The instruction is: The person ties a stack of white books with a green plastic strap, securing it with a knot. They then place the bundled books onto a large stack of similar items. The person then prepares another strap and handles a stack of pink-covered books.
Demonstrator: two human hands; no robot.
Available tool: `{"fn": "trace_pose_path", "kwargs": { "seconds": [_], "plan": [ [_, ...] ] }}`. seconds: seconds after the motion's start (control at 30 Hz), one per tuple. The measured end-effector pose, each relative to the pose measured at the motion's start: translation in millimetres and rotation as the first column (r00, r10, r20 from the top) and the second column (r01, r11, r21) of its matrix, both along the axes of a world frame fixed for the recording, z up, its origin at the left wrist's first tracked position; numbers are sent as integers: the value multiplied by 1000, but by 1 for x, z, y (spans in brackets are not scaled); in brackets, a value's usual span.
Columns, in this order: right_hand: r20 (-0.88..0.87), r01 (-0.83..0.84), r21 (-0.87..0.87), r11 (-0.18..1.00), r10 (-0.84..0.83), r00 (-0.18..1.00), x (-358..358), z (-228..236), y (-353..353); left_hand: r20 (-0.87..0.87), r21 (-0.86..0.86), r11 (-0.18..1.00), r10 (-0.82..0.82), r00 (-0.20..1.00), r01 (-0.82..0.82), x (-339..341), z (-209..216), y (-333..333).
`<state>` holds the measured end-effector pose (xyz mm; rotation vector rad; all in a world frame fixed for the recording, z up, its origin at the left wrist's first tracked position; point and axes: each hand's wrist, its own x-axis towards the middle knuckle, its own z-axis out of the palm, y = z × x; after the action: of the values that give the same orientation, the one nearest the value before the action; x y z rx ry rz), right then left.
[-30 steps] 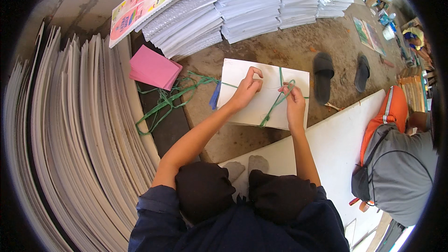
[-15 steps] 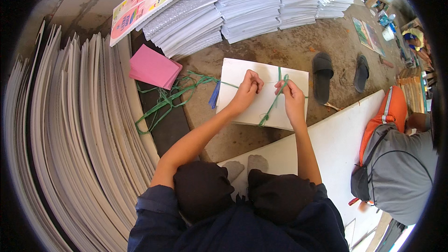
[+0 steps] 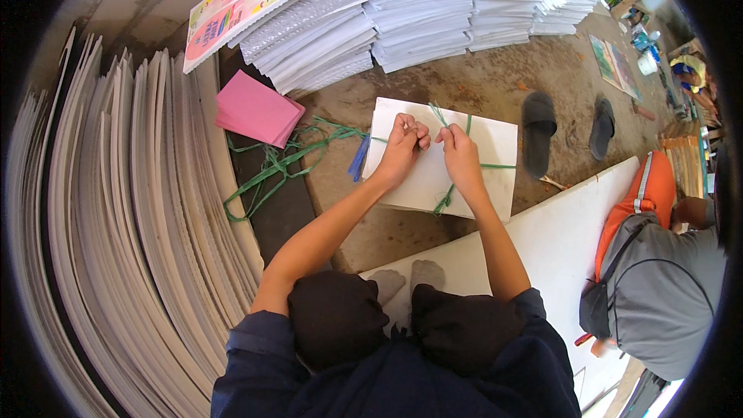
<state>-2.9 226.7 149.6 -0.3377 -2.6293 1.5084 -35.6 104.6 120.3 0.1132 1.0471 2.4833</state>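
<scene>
A flat stack of white sheets (image 3: 495, 137) lies on the floor in front of me, with green string (image 3: 499, 166) crossing it both ways. Over its middle, my right hand (image 3: 462, 161) is closed in a pinch on the string, and a loose end sticks up beyond the fingertips. My left hand (image 3: 404, 153) is closed just beside it, fingers curled. The string from the left runs to this hand, but what lies inside the fingers is hidden. A tangle of green string (image 3: 271, 174) trails off to the left, near a blue strip bundle (image 3: 357, 159).
Pink cards (image 3: 259, 108) lie left of the stack. Tall white paper piles (image 3: 422, 23) stand behind; upright boards (image 3: 147, 224) fill the left. Black slippers (image 3: 539, 135) sit to the right. A person in a grey shirt (image 3: 665, 294) is at the right, beside a white board (image 3: 561, 224).
My right hand has moved left toward my left hand, pulling the string end across the stack. My left hand has shifted slightly left and its fingers are curled tighter.
</scene>
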Motion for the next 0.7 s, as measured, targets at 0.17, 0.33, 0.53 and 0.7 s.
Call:
{"fn": "trace_pose_path", "kwargs": {
  "seconds": [0.17,0.33,0.53,0.7],
  "plan": [
    [-12,-86,54,995,87,996,3,-16,-3,-423,-331,940,-65,904,-87,3,21,3],
    [-132,-207,-102,973,193,972,6,-14,-13,-394,-305,952,-85,915,-43,-2,32,-4],
    [23,-226,165,960,226,974,8,-7,-15,-395,-259,966,-87,915,-20,-10,38,-9],
    [-16,-243,77,967,245,969,7,-7,-12,-299,-256,966,-97,949,18,-7,44,-10]
  ]
}}
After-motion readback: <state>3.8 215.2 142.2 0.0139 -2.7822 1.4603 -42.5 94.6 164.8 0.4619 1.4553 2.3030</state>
